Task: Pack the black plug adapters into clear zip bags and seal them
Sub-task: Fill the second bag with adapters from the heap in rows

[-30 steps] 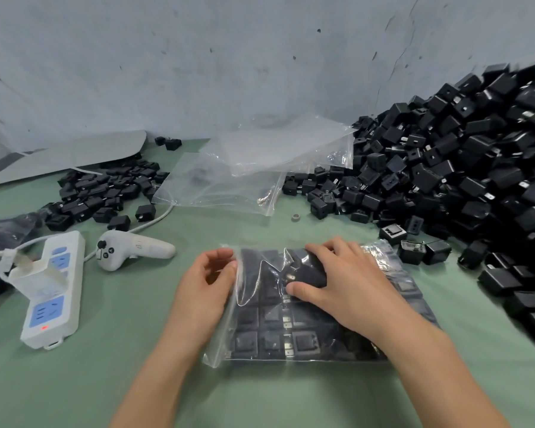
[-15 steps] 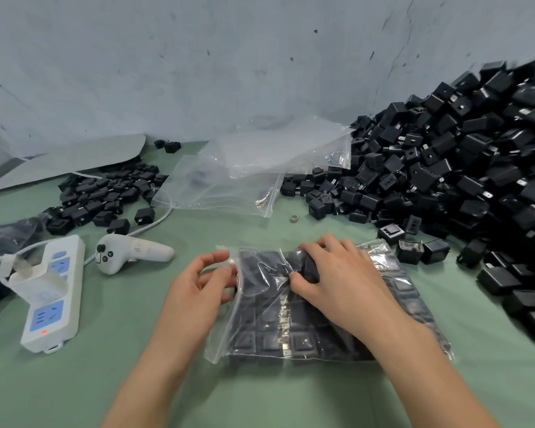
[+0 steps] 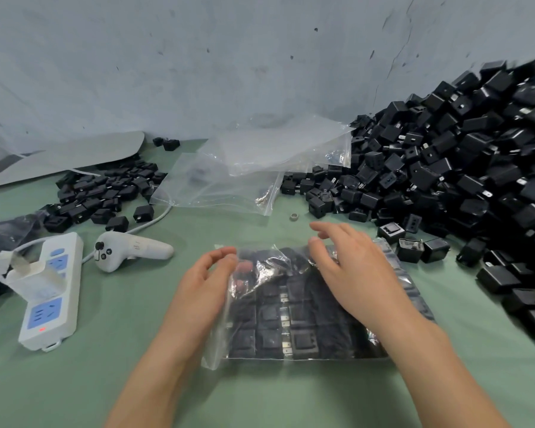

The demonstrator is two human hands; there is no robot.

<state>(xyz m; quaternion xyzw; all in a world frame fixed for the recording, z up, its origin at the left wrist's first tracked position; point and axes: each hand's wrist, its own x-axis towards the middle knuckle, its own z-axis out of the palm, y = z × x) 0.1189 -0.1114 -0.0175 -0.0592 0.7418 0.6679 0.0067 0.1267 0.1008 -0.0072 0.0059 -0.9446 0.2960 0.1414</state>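
Observation:
A clear zip bag [image 3: 294, 332] filled with rows of black plug adapters lies flat on the green table in front of me. My left hand [image 3: 203, 285] pinches the bag's left edge, and some of its fingertips show through the plastic. Over the bag's upper right part is my right hand [image 3: 352, 273], fingers spread and relaxed, holding nothing. A big heap of loose black adapters [image 3: 464, 168] rises on the right against the wall. Three single adapters [image 3: 414, 247] lie just right of the bag.
Empty clear zip bags [image 3: 254, 168] lie piled behind the filled one. At left are a smaller heap of adapters [image 3: 105, 193], a white power strip [image 3: 48, 288], a white handheld controller [image 3: 133, 250] and a dark bag [image 3: 7, 230]. A small ring [image 3: 294, 216] lies mid-table.
My right hand has let go of the adapter it was pressing through the plastic and lifted with fingers spread. My left hand stays at the bag's left edge.

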